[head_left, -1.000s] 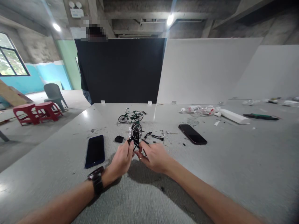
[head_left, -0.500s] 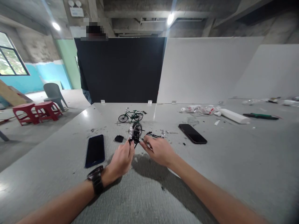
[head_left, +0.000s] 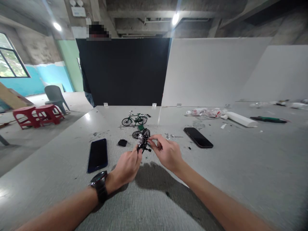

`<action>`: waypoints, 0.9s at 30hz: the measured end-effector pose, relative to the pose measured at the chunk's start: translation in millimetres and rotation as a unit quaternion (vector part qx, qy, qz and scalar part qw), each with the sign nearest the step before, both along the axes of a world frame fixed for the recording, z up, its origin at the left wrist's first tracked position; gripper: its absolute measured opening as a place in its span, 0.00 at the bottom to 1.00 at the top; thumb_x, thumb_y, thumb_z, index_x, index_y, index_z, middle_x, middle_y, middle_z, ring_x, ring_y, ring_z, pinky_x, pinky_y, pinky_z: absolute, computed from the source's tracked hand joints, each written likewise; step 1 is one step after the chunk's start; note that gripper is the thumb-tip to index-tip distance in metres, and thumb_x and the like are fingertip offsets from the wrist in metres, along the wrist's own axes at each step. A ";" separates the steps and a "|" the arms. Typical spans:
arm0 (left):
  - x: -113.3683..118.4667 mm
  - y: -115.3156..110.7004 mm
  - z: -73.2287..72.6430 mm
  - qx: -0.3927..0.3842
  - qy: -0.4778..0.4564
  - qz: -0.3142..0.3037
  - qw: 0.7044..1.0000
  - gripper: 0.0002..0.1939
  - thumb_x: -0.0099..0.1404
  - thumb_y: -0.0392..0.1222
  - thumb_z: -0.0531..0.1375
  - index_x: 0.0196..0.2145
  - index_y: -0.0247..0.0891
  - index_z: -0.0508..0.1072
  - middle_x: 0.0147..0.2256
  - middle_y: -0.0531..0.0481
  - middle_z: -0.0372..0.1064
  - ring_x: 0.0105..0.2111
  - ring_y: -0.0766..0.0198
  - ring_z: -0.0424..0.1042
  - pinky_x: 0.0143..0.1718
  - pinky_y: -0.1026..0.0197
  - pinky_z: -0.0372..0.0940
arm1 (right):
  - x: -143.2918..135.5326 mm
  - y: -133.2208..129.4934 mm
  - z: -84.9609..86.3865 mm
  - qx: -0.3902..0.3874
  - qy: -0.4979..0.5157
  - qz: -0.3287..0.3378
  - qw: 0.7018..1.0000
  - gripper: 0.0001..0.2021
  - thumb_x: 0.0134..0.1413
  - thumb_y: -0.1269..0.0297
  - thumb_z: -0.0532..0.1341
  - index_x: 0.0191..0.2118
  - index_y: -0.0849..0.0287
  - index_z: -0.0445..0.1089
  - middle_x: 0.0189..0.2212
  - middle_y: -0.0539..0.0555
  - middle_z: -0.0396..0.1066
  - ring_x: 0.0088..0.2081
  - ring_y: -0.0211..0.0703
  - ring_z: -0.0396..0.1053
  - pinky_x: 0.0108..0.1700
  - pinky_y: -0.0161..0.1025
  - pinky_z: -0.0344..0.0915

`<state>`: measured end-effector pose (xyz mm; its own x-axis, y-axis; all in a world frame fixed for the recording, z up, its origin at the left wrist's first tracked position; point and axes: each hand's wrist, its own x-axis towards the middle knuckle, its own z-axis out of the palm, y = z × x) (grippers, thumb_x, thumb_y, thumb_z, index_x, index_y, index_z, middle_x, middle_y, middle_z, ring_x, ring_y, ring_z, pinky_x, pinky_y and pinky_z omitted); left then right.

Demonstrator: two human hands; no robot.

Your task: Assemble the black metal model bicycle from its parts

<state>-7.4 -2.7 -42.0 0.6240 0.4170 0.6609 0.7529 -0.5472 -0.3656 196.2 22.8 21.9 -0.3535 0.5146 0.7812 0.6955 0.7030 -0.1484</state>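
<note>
A black part-built model bicycle (head_left: pixel 145 134) is tilted up off the table, its spoked wheel and small white rack showing. My left hand (head_left: pixel 128 163) grips it from below, thumb and fingers closed on its lower end. My right hand (head_left: pixel 167 150) is closed in a pinch at the wheel's right side; whatever lies between the fingertips is too small to make out. Just behind are a loose-looking black wheel (head_left: pixel 136 134) and a small green piece (head_left: pixel 141 127). A finished green model bicycle (head_left: pixel 135 119) stands farther back.
A phone (head_left: pixel 97 155) lies left and another phone (head_left: pixel 198 138) right. Near my left hand is a small black box-like piece (head_left: pixel 122 142). Small silvery parts (head_left: pixel 169 136), a white tube (head_left: pixel 240 119), plastic wrapping (head_left: pixel 207 113) and a green-black tool (head_left: pixel 268 119) lie rightward. A person stands behind the black panel (head_left: pixel 125 72).
The part-built bicycle has shifted slightly right and turned in my left hand, uncovering the wheel and green piece behind. My right fingertips have come up against the wheel's side.
</note>
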 end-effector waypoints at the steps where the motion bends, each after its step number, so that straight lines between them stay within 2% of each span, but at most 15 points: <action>1: 0.1 0.7 -1.0 -0.004 -0.006 -0.003 1.000 0.20 0.67 0.26 0.42 0.54 0.25 0.62 0.39 0.32 0.73 0.27 0.57 0.70 0.25 0.59 0.65 | 0.2 -0.1 0.1 0.007 -0.001 0.000 1.000 0.12 0.68 0.58 0.55 0.39 0.59 0.73 0.17 0.45 0.66 0.17 0.32 0.60 0.24 0.32 0.50; 3: 1.3 1.6 -1.5 -0.040 -0.037 -0.009 0.998 0.19 0.68 0.28 0.42 0.52 0.27 0.64 0.35 0.37 0.72 0.26 0.59 0.68 0.25 0.60 0.64 | 0.8 -0.2 -0.1 0.020 -0.009 0.001 1.000 0.12 0.68 0.60 0.55 0.38 0.58 0.73 0.17 0.46 0.68 0.17 0.33 0.61 0.24 0.33 0.50; 5: 3.5 1.4 0.7 -0.119 -0.093 -0.008 0.988 0.17 0.71 0.32 0.42 0.49 0.30 0.66 0.31 0.42 0.70 0.25 0.61 0.66 0.26 0.61 0.63 | 1.8 0.1 -0.8 0.034 -0.020 -0.001 0.999 0.12 0.68 0.61 0.55 0.38 0.58 0.74 0.18 0.47 0.71 0.18 0.33 0.63 0.24 0.33 0.50; 7: 6.2 -0.3 5.4 -0.208 -0.157 -0.004 0.965 0.16 0.73 0.36 0.43 0.46 0.33 0.68 0.29 0.46 0.68 0.24 0.63 0.65 0.28 0.62 0.63 | 3.7 0.9 -1.5 0.055 -0.039 -0.004 0.998 0.11 0.68 0.63 0.56 0.38 0.58 0.74 0.21 0.48 0.74 0.20 0.33 0.66 0.25 0.34 0.52; 9: 8.4 -2.7 10.7 -0.265 -0.203 -0.006 0.943 0.17 0.74 0.39 0.42 0.41 0.35 0.70 0.27 0.48 0.67 0.24 0.63 0.65 0.29 0.62 0.63 | 6.5 2.0 -1.7 0.078 -0.066 -0.008 0.995 0.10 0.67 0.66 0.55 0.38 0.58 0.74 0.25 0.49 0.77 0.22 0.34 0.68 0.26 0.35 0.52; 13: 9.6 -6.5 15.6 -0.311 -0.264 -0.036 0.912 0.18 0.74 0.42 0.43 0.35 0.36 0.69 0.26 0.49 0.66 0.25 0.63 0.64 0.29 0.61 0.63 | 13.8 3.0 1.5 0.108 -0.140 0.008 0.984 0.12 0.66 0.73 0.53 0.43 0.60 0.74 0.31 0.52 0.79 0.27 0.37 0.72 0.27 0.37 0.54; 17: 9.9 -6.5 14.4 -0.339 -0.305 -0.056 0.888 0.16 0.73 0.45 0.46 0.33 0.37 0.69 0.26 0.49 0.66 0.25 0.63 0.63 0.28 0.61 0.62 | 17.9 4.0 5.4 0.099 -0.190 0.023 0.976 0.15 0.67 0.73 0.50 0.47 0.59 0.74 0.31 0.53 0.79 0.28 0.38 0.72 0.27 0.38 0.55; 20: 13.1 -4.2 16.5 -0.377 -0.391 -0.053 0.838 0.16 0.72 0.47 0.48 0.29 0.39 0.65 0.23 0.51 0.63 0.23 0.65 0.61 0.26 0.63 0.59 | 17.5 7.0 5.0 0.075 -0.173 0.007 0.982 0.13 0.68 0.70 0.51 0.47 0.57 0.73 0.29 0.51 0.78 0.25 0.37 0.69 0.26 0.37 0.52; 22: 15.9 -2.1 19.6 -0.410 -0.466 -0.033 0.783 0.18 0.72 0.50 0.48 0.26 0.40 0.61 0.20 0.54 0.60 0.20 0.67 0.59 0.23 0.64 0.57 | 16.4 8.9 4.1 0.067 -0.168 0.009 0.984 0.12 0.69 0.65 0.52 0.47 0.57 0.73 0.24 0.50 0.76 0.22 0.36 0.66 0.24 0.37 0.49; 24: 18.1 -0.2 22.5 -0.421 -0.490 -0.023 0.763 0.19 0.73 0.51 0.45 0.26 0.41 0.58 0.19 0.56 0.58 0.18 0.68 0.57 0.20 0.66 0.55 | 15.2 10.0 3.4 0.055 -0.189 0.023 0.980 0.13 0.69 0.59 0.52 0.45 0.58 0.73 0.21 0.48 0.73 0.20 0.36 0.63 0.23 0.37 0.45; 25: 18.7 0.5 23.4 -0.432 -0.519 -0.022 0.737 0.19 0.72 0.52 0.45 0.26 0.41 0.57 0.19 0.58 0.56 0.17 0.69 0.55 0.19 0.67 0.54 | 14.6 10.2 2.9 0.048 -0.207 0.031 0.977 0.14 0.69 0.57 0.52 0.44 0.58 0.73 0.21 0.49 0.73 0.19 0.36 0.62 0.23 0.37 0.44; 27: 19.1 1.3 23.9 -0.446 -0.552 -0.025 0.704 0.18 0.71 0.54 0.46 0.27 0.41 0.56 0.19 0.60 0.54 0.16 0.70 0.53 0.17 0.68 0.53 | 13.6 10.4 1.7 0.037 -0.240 0.035 0.969 0.15 0.70 0.57 0.51 0.42 0.58 0.72 0.22 0.50 0.73 0.18 0.35 0.61 0.23 0.38 0.41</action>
